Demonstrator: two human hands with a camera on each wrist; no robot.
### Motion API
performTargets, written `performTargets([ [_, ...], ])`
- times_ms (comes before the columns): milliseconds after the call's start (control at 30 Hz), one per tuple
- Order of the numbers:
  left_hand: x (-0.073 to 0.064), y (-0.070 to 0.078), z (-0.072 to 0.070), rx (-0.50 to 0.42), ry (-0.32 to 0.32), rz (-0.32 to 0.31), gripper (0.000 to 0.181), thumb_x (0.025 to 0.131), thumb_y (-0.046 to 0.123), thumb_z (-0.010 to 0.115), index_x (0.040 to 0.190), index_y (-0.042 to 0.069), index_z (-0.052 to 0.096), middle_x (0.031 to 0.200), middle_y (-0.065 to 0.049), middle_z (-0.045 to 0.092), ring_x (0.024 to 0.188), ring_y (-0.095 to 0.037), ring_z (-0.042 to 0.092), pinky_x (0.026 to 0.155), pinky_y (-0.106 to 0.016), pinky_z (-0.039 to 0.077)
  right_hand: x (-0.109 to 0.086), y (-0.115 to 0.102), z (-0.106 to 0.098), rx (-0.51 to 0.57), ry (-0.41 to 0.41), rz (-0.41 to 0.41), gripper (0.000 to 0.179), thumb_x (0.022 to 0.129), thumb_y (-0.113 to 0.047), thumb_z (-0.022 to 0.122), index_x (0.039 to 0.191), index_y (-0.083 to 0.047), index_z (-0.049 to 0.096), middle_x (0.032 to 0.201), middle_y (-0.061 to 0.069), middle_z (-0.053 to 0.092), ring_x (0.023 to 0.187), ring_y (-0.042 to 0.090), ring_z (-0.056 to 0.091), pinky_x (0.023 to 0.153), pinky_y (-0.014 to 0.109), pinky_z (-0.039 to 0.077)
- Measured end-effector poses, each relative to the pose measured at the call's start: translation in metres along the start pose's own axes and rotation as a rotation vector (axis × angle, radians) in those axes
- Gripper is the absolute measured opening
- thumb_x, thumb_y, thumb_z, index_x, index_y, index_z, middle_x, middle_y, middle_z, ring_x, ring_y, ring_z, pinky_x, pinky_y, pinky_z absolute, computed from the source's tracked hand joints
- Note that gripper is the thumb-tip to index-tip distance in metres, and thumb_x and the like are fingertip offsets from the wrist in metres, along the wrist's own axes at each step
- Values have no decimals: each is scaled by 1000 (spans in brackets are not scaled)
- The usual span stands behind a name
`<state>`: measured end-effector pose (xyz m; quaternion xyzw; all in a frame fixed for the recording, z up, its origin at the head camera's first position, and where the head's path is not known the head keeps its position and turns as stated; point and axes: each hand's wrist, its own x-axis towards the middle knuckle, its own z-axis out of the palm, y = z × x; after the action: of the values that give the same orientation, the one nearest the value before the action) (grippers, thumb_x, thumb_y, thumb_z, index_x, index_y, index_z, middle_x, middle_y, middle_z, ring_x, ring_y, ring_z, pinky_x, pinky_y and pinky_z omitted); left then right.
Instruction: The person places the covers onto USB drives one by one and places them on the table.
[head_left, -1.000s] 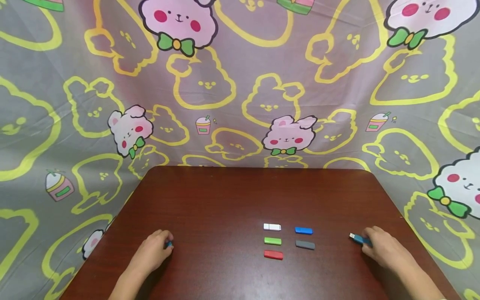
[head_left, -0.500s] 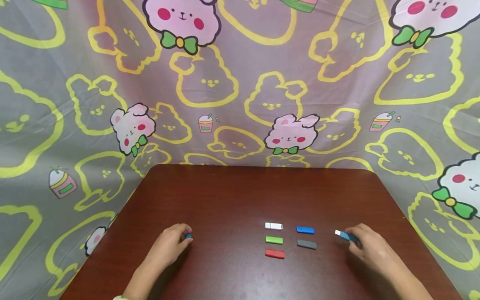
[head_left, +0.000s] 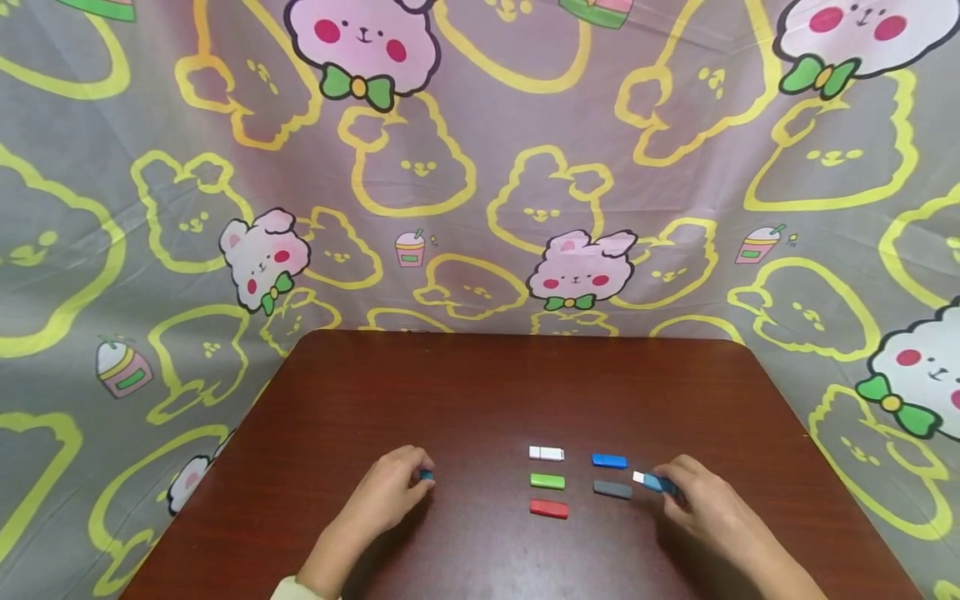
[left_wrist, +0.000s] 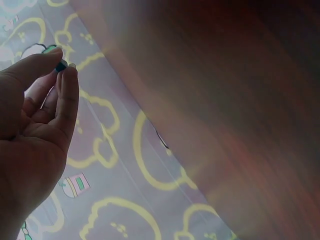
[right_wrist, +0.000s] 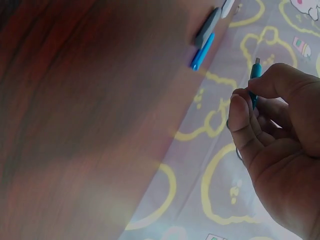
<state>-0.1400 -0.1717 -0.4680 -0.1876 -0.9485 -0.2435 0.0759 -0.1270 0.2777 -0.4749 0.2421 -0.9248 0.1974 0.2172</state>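
In the head view my left hand (head_left: 386, 492) is left of the middle of the table, pinching a small teal cap (head_left: 427, 475) between thumb and fingertips. Most of the cap is hidden by the fingers; the left wrist view shows its end (left_wrist: 60, 66). On the right, my right hand (head_left: 701, 500) pinches a teal USB stick (head_left: 654, 482) by its body, the bare plug pointing left. That plug is right beside the grey USB stick (head_left: 612, 490) and the blue USB stick (head_left: 609, 461). Thumb and fingers partly cover the held stick in the right wrist view.
Left of the blue and grey sticks, a white USB stick (head_left: 546, 454), a green one (head_left: 547, 482) and a red one (head_left: 549, 509) lie in a column on the brown table (head_left: 420, 392). A patterned cloth (head_left: 465, 192) hangs around the table's back and sides.
Both hands have moved inward: the left hand rightward with the cap, the right hand leftward with the teal stick. The sticks on the table have stayed put.
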Motion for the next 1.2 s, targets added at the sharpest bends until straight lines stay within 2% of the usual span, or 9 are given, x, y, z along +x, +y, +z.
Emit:
performTargets([
  [167, 5, 10, 8, -21, -14, 51, 17, 85, 6, 80, 97, 8, 70, 90, 4, 65, 80, -8, 62, 67, -22, 53, 1, -10, 1, 11, -41, 42, 30, 70, 4, 80, 91, -16, 69, 89, -14, 55, 74, -4, 46, 59, 22, 45],
  [367, 12, 23, 16, -96, -73, 86, 16, 88, 11, 78, 102, 9, 69, 92, 5, 64, 80, -4, 60, 67, -20, 52, 4, -24, 3, 34, -90, 84, 28, 73, 2, 80, 93, -16, 70, 91, -14, 55, 75, -3, 47, 61, 22, 47],
  [500, 18, 32, 21, -137, -104, 138, 18, 87, 11, 79, 101, 9, 68, 95, 3, 66, 82, -6, 64, 70, -20, 53, 8, -35, 8, 47, -109, 62, 30, 74, 1, 80, 97, -16, 71, 93, -13, 56, 75, -3, 48, 61, 21, 47],
  [633, 23, 41, 26, -144, -104, 183, 20, 85, 8, 81, 99, 8, 67, 91, 5, 64, 80, -5, 63, 69, -20, 52, 11, -45, 10, 52, -132, 46, 31, 75, 0, 81, 100, -16, 72, 96, -11, 57, 77, 0, 50, 63, 22, 48],
  [833, 28, 52, 33, -151, -125, 199, 19, 85, 7, 80, 99, 9, 67, 92, 6, 63, 80, -3, 60, 70, -19, 52, 14, -50, 14, 58, -121, -37, 31, 75, -1, 82, 102, -12, 71, 101, -7, 61, 80, 3, 55, 65, 24, 52],
  [1000, 31, 60, 38, -154, -150, 206, 19, 85, 9, 81, 99, 9, 68, 92, 5, 64, 79, 0, 58, 69, -17, 51, 15, -56, 17, 59, -161, -7, 32, 77, -4, 82, 105, -13, 72, 104, -5, 62, 83, 5, 58, 68, 27, 55],
  [1200, 34, 69, 44, -154, -158, 198, 21, 83, 11, 82, 99, 11, 69, 90, 6, 65, 77, 2, 58, 68, -16, 50, 16, -66, 19, 89, -173, -7, 29, 78, -4, 81, 104, -14, 71, 104, -6, 62, 83, 5, 57, 68, 26, 55],
])
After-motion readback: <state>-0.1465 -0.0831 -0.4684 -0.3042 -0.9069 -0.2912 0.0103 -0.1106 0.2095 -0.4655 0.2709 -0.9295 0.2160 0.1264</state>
